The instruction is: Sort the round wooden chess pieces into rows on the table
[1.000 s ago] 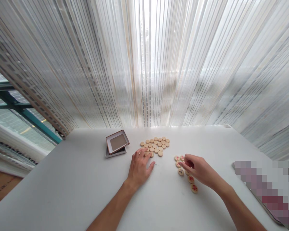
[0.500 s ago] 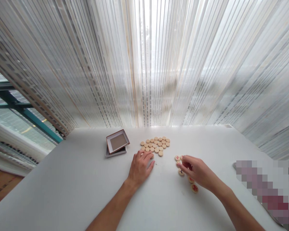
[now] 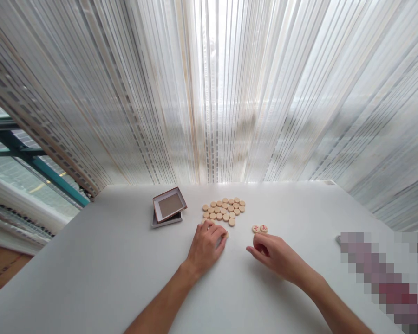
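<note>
A cluster of several round wooden game pieces, plain side up, lies on the white table. My left hand rests just below the cluster with its fingers curled over a piece at the near edge. My right hand lies to the right with fingers curled inward, covering other pieces. Two pieces with red marks show just beyond its fingertips. What the right fingers hold is hidden.
A small square box with a brown rim sits tilted on its grey base left of the cluster. A striped sheer curtain hangs along the table's far edge. A blurred flat object lies at the right edge.
My left hand pulled back toward me and curled its fingers. My right hand slid left and nearer, now covering the marked pieces that were visible below it.
</note>
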`<state>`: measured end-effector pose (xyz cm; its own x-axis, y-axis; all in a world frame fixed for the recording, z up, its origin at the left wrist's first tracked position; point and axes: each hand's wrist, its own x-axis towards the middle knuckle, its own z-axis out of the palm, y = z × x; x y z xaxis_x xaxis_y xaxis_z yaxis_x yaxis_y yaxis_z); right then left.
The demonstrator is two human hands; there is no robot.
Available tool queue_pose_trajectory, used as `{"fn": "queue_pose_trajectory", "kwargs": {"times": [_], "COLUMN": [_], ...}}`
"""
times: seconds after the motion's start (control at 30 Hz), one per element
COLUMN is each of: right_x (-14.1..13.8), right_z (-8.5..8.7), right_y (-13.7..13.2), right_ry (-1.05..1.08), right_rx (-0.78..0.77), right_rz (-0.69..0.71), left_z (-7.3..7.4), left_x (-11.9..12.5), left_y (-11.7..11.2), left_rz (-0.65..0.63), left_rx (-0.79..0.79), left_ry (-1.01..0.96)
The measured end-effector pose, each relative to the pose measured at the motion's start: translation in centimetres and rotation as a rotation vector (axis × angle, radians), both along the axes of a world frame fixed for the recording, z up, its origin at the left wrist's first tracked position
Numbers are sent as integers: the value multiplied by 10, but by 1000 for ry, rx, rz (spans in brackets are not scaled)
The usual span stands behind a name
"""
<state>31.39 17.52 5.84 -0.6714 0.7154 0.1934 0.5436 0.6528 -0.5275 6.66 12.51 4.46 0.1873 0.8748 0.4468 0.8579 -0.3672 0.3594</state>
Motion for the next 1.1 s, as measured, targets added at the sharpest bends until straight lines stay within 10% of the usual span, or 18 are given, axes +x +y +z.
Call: {"fn": "queue_pose_trajectory", "kwargs": {"times": [0.23,0.53,1.1], "right_x": [-2,-13,-23], "right_z": [-4,2,3], "right_y": [-1,-13,-21], "right_ry": [14,236,339], "right_rx": [20,44,-15], "right_rz": [20,127,108], "left_z": [-1,5,-8], "left_x": [8,16,22], "left_y": [-5,-9,-8], "left_rz": [-79,-174,-304], "left_rx": [-19,-439,-605], "left_ry": [-131,-830,-1126]}}
